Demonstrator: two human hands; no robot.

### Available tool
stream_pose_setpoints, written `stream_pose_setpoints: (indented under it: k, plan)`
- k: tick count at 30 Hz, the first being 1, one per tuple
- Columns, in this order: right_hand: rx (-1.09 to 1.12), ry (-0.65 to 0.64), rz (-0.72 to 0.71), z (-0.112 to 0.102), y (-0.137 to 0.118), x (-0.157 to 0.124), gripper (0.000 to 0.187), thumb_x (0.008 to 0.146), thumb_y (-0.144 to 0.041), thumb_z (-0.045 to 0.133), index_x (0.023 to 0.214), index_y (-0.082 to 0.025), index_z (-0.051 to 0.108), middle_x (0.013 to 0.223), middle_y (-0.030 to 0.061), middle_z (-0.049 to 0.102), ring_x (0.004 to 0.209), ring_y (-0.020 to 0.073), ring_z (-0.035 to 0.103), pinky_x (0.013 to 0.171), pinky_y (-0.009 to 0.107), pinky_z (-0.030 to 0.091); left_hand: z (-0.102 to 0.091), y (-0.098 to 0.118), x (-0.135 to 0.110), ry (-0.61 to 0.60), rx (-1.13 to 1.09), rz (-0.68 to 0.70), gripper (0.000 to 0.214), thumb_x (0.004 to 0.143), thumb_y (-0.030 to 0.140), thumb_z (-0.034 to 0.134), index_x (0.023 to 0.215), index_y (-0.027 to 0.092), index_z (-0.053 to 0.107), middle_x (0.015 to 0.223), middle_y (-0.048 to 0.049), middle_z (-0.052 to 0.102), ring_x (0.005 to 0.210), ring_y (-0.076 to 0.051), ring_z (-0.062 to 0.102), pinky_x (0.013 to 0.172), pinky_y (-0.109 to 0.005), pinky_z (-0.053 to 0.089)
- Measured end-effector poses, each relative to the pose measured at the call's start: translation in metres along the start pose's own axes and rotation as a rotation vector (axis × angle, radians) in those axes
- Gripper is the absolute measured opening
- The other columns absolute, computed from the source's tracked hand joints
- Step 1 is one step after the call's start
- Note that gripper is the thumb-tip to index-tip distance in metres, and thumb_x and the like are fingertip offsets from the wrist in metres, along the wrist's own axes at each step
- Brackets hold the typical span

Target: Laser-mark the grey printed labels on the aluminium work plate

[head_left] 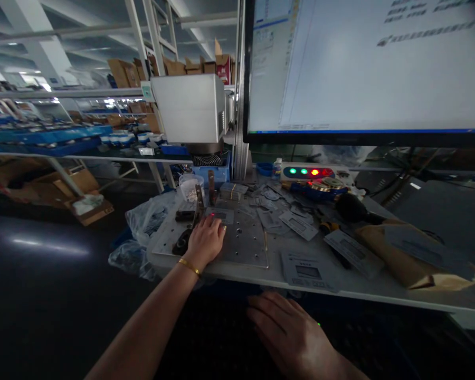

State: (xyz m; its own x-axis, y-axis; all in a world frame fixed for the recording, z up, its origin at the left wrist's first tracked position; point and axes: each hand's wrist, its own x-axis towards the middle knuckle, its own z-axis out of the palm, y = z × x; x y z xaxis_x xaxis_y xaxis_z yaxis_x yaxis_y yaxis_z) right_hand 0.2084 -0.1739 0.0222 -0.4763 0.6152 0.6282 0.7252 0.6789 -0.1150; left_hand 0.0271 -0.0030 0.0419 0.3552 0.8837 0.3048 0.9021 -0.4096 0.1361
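Observation:
My left hand, with a gold bracelet at its wrist, rests palm down over a metal base plate. Its fingers are stretched out, and the tips reach the near edge of a thin grey nameplate that has a red light dot on it. Black clamps and upright metal stops stand just left of and behind these fingers. Lower down, my right hand hovers or rests below the table edge in a dark area, fingers extended and slightly bent. Whatever lies under it is too dark to make out.
A white machine head hangs above the base plate. Loose grey nameplates lie to the right, with a brown paper parcel beyond. At the back are a clear cup, a lit button box and a large monitor.

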Motion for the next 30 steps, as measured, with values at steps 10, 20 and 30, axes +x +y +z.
stream_pose_setpoints:
  k: [10, 20, 30]
  plan:
    - [0.082, -0.173, -0.002, 0.017, -0.011, 0.005, 0.025, 0.088, -0.009, 0.044, 0.101, -0.019, 0.064, 0.100, 0.0058, 0.072, 0.088, 0.0212, 0.066, 0.066, 0.032, 0.059, 0.010, 0.000, 0.000, 0.028, 0.061, -0.014, 0.030, 0.094, 0.031, 0.039, 0.115, 0.015, 0.054, 0.129, -0.0150, 0.056, 0.121, -0.028, 0.051, 0.102, -0.043, 0.042]
    - [0.238, -0.656, 0.180, 0.053, -0.035, 0.049, 0.042, 0.092, -0.027, 0.051, 0.131, -0.014, 0.050, 0.132, 0.0147, 0.054, 0.120, 0.0300, 0.050, 0.094, 0.046, 0.051, 0.014, 0.000, 0.001, -0.008, 0.056, -0.007, 0.036, 0.095, 0.031, 0.036, 0.121, 0.013, 0.052, 0.136, -0.0173, 0.052, 0.129, -0.031, 0.045, 0.104, -0.045, 0.039]
    - [0.249, -0.634, 0.223, 0.073, -0.043, 0.065, 0.040, 0.093, -0.040, 0.048, 0.128, -0.021, 0.053, 0.136, 0.0145, 0.050, 0.124, 0.0340, 0.046, 0.098, 0.053, 0.045, 0.013, -0.001, 0.000, 0.022, 0.089, 0.011, 0.036, 0.094, 0.029, 0.037, 0.122, 0.013, 0.053, 0.135, -0.0172, 0.054, 0.127, -0.031, 0.047, 0.105, -0.045, 0.039]
